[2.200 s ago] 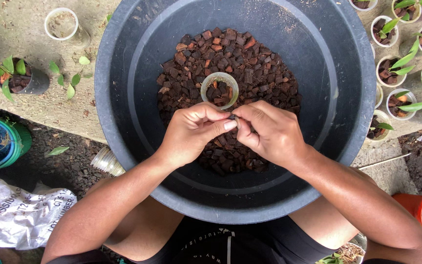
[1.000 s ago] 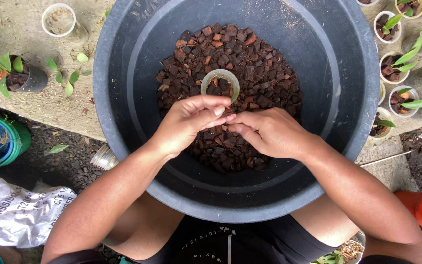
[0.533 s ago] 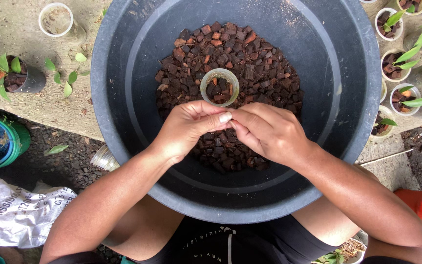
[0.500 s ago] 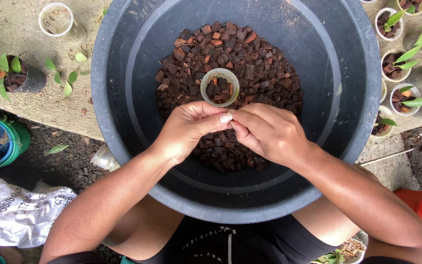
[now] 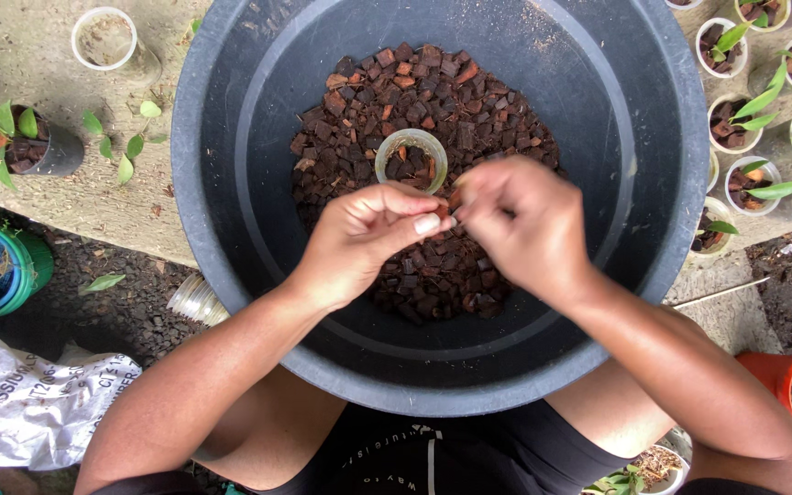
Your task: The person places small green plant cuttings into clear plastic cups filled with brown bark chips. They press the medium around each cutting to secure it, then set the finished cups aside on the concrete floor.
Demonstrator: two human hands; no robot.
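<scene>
Over the tub (image 5: pixel 231 302), my left hand (image 5: pixel 368 234) and right hand (image 5: pixel 515 225) pinch one bark chip (image 5: pixel 445 207); cup (image 5: pixel 411 160) only part-filled, much bark (image 5: pixel 414 110) left.

Open room inside the wide dark plastic tub (image 5: pixel 231 229)

Bare tub floor is left free around the heap of reddish-brown bark chips (image 5: pixel 433 110) — the small clear plastic cup (image 5: pixel 412 160) stands in the heap, just beyond both hands; small white seedling cups (image 5: pixel 763 110) crowd the right outside.
</scene>
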